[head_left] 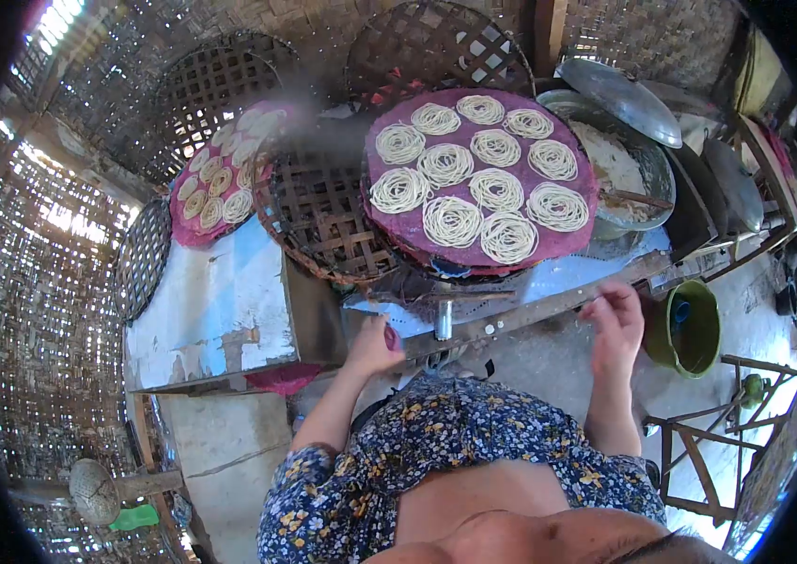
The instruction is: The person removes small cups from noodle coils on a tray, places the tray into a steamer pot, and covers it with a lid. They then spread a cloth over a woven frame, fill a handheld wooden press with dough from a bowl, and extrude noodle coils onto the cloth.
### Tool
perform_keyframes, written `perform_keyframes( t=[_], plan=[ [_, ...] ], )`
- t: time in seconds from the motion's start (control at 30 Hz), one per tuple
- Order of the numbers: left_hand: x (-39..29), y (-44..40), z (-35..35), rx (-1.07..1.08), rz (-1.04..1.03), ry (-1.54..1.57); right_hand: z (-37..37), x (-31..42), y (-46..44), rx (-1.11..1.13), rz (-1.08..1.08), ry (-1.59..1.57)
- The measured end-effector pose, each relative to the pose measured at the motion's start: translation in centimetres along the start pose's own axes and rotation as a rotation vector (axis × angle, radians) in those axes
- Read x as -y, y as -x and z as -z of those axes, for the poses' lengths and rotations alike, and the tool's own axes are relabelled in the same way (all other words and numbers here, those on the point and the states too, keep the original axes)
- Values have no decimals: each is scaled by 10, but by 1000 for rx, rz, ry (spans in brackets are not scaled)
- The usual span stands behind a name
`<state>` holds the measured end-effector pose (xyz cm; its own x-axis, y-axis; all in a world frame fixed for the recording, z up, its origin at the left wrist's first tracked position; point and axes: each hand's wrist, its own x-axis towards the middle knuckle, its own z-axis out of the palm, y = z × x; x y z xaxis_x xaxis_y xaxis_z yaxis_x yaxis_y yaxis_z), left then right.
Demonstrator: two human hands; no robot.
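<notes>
Your left hand (pixel 376 346) is just off the front edge of the bench (pixel 225 315), fingers curled; a small pink piece (pixel 391 338) shows at the fingertips, but you cannot tell from here what it is or whether the fingers clamp it. Your right hand (pixel 618 324) hangs near that same edge, further along, palm down, its fingers loosely bent and a little apart.

Between your hands, at the bench's edge, a small shiny can (pixel 444 320) stands close to a thin stick (pixel 476 295) lying lengthwise. Just beyond them lies the round pink cloth (pixel 464 257), and on it sit twelve pale coiled noodle nests (pixel 445 164), set close together, a few touching.

To the right of the cloth, you have a wide pot (pixel 666 193) with pale contents and a wooden handle (pixel 638 198) across its rim; a metal lid (pixel 624 103) leans over its far side. To the left is a round open-weave basket (pixel 319 211), and past it a second pink cloth (pixel 190 232) carries more nests, partly blurred. Two more woven baskets (pixel 220 85) lean against the woven wall (pixel 126 56) behind. On the floor, right of your right hand, a green bucket (pixel 695 352) holds something blue.
</notes>
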<state>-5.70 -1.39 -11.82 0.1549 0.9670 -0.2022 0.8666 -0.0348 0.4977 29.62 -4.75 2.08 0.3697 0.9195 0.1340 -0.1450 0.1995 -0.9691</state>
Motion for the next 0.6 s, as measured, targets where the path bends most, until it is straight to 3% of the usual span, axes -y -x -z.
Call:
perform_keyframes(
  t=[0.07,0.13,0.2,0.23,0.33,0.37,0.6],
  plan=[
    [-41,20,35,13,-256,265,-22,9,15,249,141,183],
    [-100,42,93,132,-227,451,-50,25,26,537,281,344],
    [-127,45,117,46,-485,317,-79,33,29,702,321,469],
    [-135,44,123,-5,-611,250,-90,34,30,705,250,486],
    [-150,36,132,-151,-953,164,-104,31,25,704,353,580],
    [-152,34,133,-147,-979,188,-106,29,23,656,430,563],
    [-144,19,158,-21,-873,152,-110,48,-2,482,259,552]
  ],
)
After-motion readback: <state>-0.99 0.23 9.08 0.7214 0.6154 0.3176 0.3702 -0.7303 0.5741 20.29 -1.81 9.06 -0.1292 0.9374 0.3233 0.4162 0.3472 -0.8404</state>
